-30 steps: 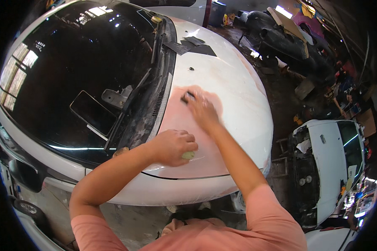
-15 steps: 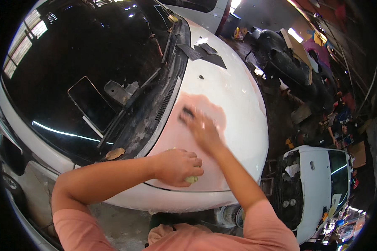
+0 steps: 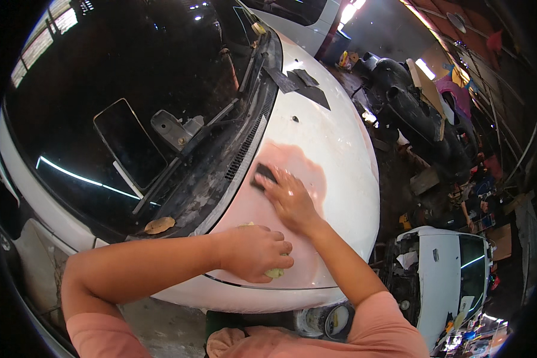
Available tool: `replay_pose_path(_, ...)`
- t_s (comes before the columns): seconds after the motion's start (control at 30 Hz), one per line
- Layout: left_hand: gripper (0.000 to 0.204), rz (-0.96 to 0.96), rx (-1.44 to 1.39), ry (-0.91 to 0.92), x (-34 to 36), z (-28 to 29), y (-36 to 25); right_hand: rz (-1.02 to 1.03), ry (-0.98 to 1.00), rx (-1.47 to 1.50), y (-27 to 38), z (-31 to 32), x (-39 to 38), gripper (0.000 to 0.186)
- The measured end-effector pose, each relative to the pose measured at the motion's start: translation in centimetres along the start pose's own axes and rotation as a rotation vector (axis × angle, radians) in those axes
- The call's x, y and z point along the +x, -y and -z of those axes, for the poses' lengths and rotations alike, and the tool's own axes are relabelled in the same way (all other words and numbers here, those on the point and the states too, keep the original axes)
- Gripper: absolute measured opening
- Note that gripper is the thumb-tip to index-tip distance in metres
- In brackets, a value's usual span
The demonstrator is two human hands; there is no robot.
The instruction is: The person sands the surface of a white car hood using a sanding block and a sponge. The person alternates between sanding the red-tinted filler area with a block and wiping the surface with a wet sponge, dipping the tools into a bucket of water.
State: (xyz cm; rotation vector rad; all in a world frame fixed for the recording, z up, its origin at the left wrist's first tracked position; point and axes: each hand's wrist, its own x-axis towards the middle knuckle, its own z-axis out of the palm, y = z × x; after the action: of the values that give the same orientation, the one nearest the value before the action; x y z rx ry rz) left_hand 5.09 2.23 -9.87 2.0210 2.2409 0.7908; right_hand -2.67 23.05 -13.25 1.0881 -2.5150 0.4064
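My right hand (image 3: 293, 206) presses a dark sanding pad (image 3: 264, 175) flat on the pinkish sanded patch (image 3: 286, 154) of a white car hood (image 3: 349, 197). Its fingers lie over the pad, so only the far end shows. Nearer to me, my left hand (image 3: 253, 253) is closed round a pale yellow-green sponge or cloth (image 3: 274, 273); most of it is hidden in the palm. That hand rests on the hood close to its near edge.
Dark sheets that look like sandpaper (image 3: 307, 88) lie on the hood's far part. On the windshield side sit a phone (image 3: 130, 143), a grey bracket (image 3: 176, 128) and a dry leaf (image 3: 160, 225). A bucket (image 3: 338, 319) stands below the near edge. Another white vehicle (image 3: 441, 280) is at right.
My right hand and the sanding pad have shifted slightly toward me over the pink patch. The left hand keeps its grip in nearly the same spot. The whole view has tilted a little.
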Motion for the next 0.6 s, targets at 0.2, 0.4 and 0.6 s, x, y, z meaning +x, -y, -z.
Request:
replay_pose_path(0.2, 0.036, -0.092, 0.011, 0.071, 2.7, 0.5, 0.1, -0.303, 0.019, -0.104, -12.7, 0.5, 6.0, 0.043)
replay_pose_path(0.4, 0.032, 0.092, 0.089, 0.005, -0.5, 2.1, 1.1, -0.180, -0.023, 0.028, 0.3, -0.1, 1.1, 0.036)
replay_pose_path(0.6, 0.036, -0.004, 0.074, 0.049, 1.6, 2.2, 0.9, -0.204, -0.014, -0.065, -11.1, 2.5, 0.9, 0.039)
